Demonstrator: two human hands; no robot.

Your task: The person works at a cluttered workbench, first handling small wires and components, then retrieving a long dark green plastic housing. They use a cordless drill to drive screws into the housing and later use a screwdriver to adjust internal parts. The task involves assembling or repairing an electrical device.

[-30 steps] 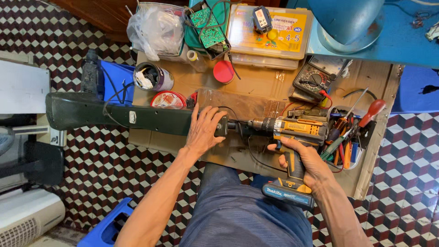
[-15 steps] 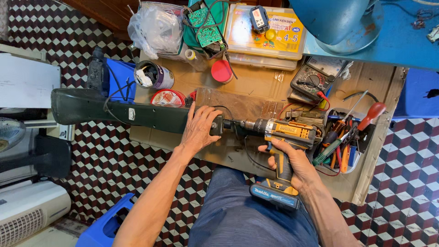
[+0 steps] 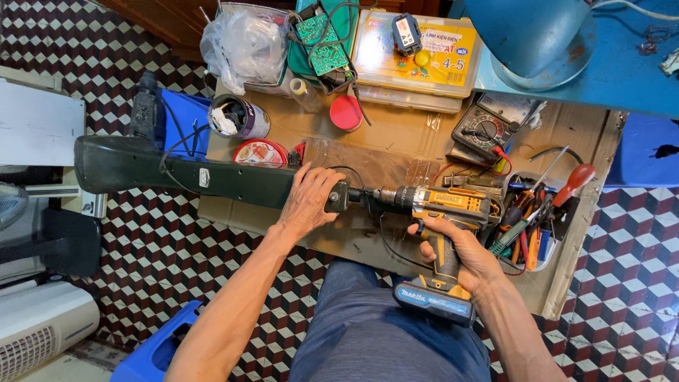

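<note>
One cordless drill [image 3: 442,212], yellow and black with a teal battery base, lies level over the front edge of the cardboard-covered table [image 3: 396,134]. One long dark green housing [image 3: 184,173] overhangs the table's left edge; its black end fitting [image 3: 338,197] meets the drill's chuck. The left hand [image 3: 308,201] is closed around the housing's right end. The right hand [image 3: 460,247] is closed around the drill's grip. One tool tray [image 3: 537,219] sits at the right edge, one multimeter [image 3: 484,131] behind it. Against the earlier frame, housing and drill sit slightly lower and further right in view; both grips are unchanged.
</note>
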